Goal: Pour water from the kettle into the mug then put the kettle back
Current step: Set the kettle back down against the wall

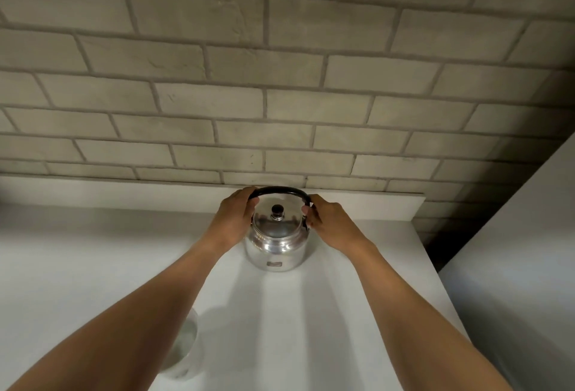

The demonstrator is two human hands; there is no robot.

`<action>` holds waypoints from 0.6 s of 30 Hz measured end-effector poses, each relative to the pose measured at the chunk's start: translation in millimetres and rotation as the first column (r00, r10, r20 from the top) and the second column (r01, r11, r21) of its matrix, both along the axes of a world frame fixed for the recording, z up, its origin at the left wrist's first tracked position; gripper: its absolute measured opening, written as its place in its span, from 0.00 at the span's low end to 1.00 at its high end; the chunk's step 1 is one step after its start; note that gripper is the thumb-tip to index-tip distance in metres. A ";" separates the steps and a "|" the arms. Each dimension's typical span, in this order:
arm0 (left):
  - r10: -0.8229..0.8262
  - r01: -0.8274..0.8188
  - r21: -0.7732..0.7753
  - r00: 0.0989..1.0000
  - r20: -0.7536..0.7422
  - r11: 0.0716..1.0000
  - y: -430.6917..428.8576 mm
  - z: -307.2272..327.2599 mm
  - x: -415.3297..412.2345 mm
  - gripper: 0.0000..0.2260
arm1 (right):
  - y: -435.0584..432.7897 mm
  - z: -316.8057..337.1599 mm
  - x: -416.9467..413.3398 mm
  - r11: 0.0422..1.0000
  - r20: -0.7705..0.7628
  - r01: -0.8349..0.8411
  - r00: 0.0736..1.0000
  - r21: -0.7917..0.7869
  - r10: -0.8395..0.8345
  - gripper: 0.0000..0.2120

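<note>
A shiny steel kettle (275,242) with a black arched handle and a dark lid knob stands upright on the white counter (93,260), close to the back wall. My left hand (235,218) grips the left end of the handle. My right hand (326,224) grips the right end. A white mug (183,350) sits near the counter's front, mostly hidden under my left forearm; its inside looks pale and glossy, and I cannot tell if it holds water.
A grey brick wall (280,95) rises right behind the kettle above a low white upstand. The counter ends at the right, where a dark gap separates it from a tall white panel (513,266).
</note>
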State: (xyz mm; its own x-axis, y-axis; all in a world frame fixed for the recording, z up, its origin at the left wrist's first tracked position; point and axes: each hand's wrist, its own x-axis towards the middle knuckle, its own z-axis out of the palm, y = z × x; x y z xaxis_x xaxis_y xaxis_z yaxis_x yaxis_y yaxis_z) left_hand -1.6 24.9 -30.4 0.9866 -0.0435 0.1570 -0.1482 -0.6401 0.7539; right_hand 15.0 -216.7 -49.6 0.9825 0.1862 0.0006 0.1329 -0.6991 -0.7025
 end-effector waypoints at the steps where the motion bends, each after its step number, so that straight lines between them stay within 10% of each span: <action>1: 0.002 -0.002 0.000 1.000 0.003 1.000 0.3 -3.1 2.8 0.13 | 1.1 -2.0 2.8 1.000 -0.004 0.005 1.000 0.004 -0.005 0.13; 18: 0.039 -0.035 0.045 0.996 -0.083 0.998 -8.8 -14.6 16.1 0.26 | 6.2 -2.3 -4.2 0.995 -0.064 0.084 0.995 0.059 -0.080 0.32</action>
State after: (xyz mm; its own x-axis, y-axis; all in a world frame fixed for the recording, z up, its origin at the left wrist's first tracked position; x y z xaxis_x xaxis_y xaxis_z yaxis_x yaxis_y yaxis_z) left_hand 14.5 16.1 -45.0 0.9973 -0.0115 0.0722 -0.0610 -0.6766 0.7338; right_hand 10.8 -210.5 -51.9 0.9930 0.1064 -0.0510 0.0323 -0.6608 -0.7498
